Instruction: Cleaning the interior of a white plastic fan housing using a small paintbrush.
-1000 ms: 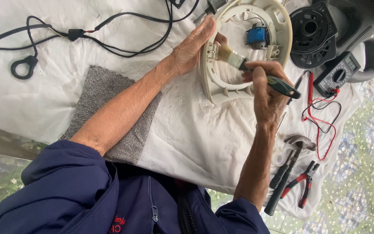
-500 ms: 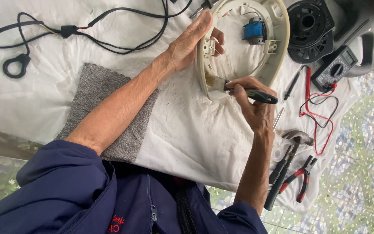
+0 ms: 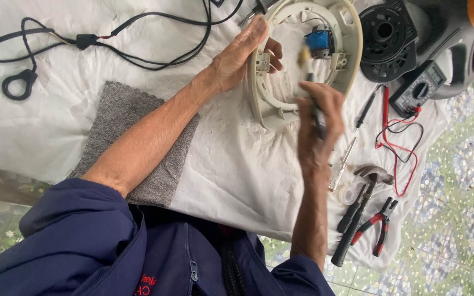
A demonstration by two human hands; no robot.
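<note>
The left hand (image 3: 242,57) rests flat against the outer wall of a cream plastic ring housing (image 3: 346,66) at about 12 o'clock in the view, fingers stretched long with the thumb hooked over the rim. The right hand (image 3: 316,118), just below it toward 1 o'clock, has its fingers curled tight round the dark handle of a small brush (image 3: 309,71), whose pale bristles point up inside the ring, near a blue coil part (image 3: 319,41).

No packages or signs show. A red mark sits on the navy jacket at 6 o'clock, too cut off to make out.

Everything lies on a creased, stained white cloth (image 3: 237,164); a grey felt pad (image 3: 127,120) lies under the left forearm at 9 o'clock. A black cable (image 3: 111,41) runs at 11 o'clock. At 2 o'clock lies a multimeter (image 3: 418,87) with red leads; at 4 o'clock a hammer (image 3: 360,211) and red-handled pliers (image 3: 379,227). Patterned green floor tiles (image 3: 456,219) border the cloth on the right.
</note>
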